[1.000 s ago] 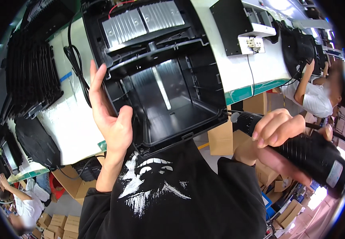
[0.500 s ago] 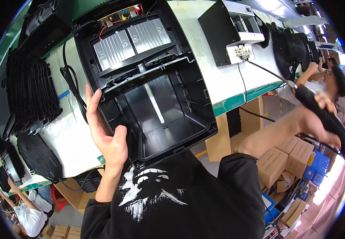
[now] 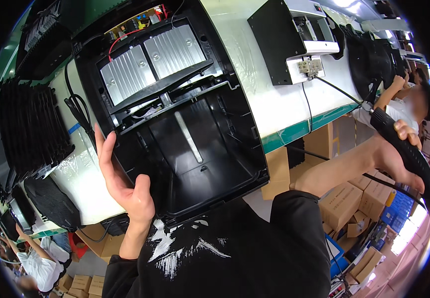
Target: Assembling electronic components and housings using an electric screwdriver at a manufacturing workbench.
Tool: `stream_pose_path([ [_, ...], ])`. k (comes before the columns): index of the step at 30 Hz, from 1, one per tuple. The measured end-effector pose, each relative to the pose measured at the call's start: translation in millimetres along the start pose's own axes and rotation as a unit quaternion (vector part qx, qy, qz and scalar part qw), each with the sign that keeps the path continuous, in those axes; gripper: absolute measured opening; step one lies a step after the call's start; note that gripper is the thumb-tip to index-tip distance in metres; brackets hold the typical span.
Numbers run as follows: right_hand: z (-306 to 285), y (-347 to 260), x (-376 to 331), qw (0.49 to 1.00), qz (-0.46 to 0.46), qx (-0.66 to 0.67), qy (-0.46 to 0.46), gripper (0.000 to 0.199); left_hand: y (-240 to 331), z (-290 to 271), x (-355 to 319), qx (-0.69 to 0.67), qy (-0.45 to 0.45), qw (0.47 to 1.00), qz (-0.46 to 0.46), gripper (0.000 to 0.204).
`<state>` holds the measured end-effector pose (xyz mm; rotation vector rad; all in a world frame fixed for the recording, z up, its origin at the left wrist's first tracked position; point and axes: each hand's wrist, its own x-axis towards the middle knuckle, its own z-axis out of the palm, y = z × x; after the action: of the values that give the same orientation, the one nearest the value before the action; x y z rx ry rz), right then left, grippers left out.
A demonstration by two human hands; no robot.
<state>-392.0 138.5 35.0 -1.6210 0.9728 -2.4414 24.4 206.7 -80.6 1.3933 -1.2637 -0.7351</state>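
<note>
A large black plastic housing (image 3: 210, 181) lies open in front of me, with two ribbed silver metal plates (image 3: 151, 58) in its far part. My left hand (image 3: 131, 191) is open against the housing's left side, fingers stretched along the edge and thumb raised. Far to the right, my right hand (image 3: 398, 156) is wrapped round a black electric screwdriver (image 3: 404, 144). The screwdriver's long thin shaft reaches left to the metal outlet of a black and white screw feeder (image 3: 310, 67). Whether its tip touches a screw there is too small to tell.
A stack of black ribbed panels (image 3: 28, 129) stands on the left of the white-topped bench (image 3: 237, 37), beside a coiled black cable (image 3: 79, 110). Cardboard boxes (image 3: 341, 202) sit below at the right. Co-workers in white (image 3: 41, 265) are at both sides.
The whole view has shifted slightly, so the housing appears a little further left. My left hand stays at its side, and the screwdriver still reaches to the feeder outlet.
</note>
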Motion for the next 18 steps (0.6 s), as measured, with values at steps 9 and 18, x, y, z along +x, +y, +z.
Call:
stream_pose_path([
  [9, -33, 54, 37, 0.95, 0.147, 0.24, -0.136, 0.09, -3, 2, -1, -0.006, -0.008, 1.0, 0.0, 0.074],
  [18, 111, 102, 62, 0.951, 0.229, -0.129, -0.162, 0.042, -1, 20, 2, -0.084, 0.041, 0.995, 0.022, 0.062],
])
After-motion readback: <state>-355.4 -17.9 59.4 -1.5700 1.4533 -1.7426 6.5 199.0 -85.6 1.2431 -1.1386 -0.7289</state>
